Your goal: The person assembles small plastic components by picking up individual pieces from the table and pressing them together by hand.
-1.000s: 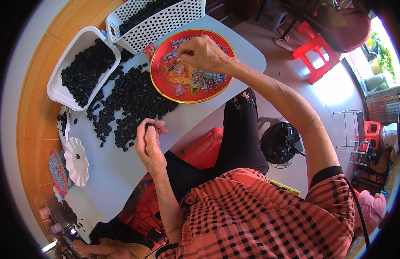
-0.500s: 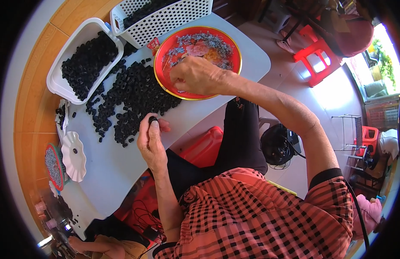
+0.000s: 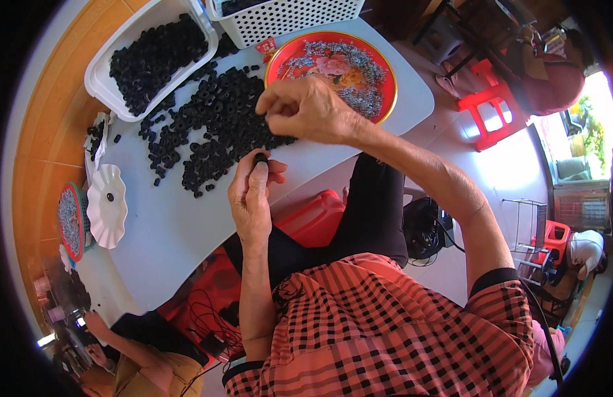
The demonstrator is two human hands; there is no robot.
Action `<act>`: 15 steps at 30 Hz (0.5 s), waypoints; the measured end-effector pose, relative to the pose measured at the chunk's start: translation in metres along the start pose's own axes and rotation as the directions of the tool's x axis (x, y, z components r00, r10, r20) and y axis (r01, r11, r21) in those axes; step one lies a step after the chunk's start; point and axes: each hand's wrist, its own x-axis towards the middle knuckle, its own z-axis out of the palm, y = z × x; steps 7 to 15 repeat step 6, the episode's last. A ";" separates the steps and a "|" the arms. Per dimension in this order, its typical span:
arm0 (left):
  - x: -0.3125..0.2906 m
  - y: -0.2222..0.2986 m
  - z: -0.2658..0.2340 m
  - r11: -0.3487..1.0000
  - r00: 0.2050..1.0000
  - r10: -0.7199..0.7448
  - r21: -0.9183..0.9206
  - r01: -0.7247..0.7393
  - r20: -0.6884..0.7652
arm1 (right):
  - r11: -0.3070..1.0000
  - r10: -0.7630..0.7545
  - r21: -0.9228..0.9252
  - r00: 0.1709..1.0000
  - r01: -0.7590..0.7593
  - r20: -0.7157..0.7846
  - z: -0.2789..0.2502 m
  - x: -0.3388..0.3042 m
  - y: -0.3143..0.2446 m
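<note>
A small black ring-shaped piece point(image 3: 261, 157) is pinched between the thumb and fingers of my left hand point(image 3: 251, 198), just off the table's near edge. My right hand point(image 3: 310, 109) hovers between the tray and my left hand, with thumb and fingers drawn together. Whatever is in that pinch is too small to make out. Behind it lies a round red tray point(image 3: 388, 73) with a gold rim and a flower print, strewn with many tiny silvery metal parts point(image 3: 363, 99). Left of the tray spreads a loose heap of similar black pieces point(image 3: 220, 119).
A white basin point(image 3: 98, 86) of black pieces stands at the back left, beside a white perforated basket point(image 3: 286, 25). Farther left are a scalloped white dish point(image 3: 108, 221) and a red-rimmed basket of silvery parts point(image 3: 70, 221). Another person's arm point(image 3: 131, 347) shows at lower left.
My right hand has lifted off the red tray and come toward my left hand. The left hand still holds the black piece. The whole view has shifted somewhat.
</note>
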 end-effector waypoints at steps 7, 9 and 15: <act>-0.002 -0.001 -0.009 1.000 0.999 0.001 -0.030 0.000 0.034 | 0.999 -0.016 0.030 0.997 0.014 0.076 0.030 -0.013 -0.007; -0.002 -0.001 -0.009 1.000 0.999 0.001 -0.030 0.000 0.034 | 0.999 -0.016 0.030 0.997 0.014 0.076 0.030 -0.013 -0.007; -0.002 -0.001 -0.009 1.000 0.999 0.001 -0.030 0.000 0.034 | 0.999 -0.016 0.030 0.997 0.014 0.076 0.030 -0.013 -0.007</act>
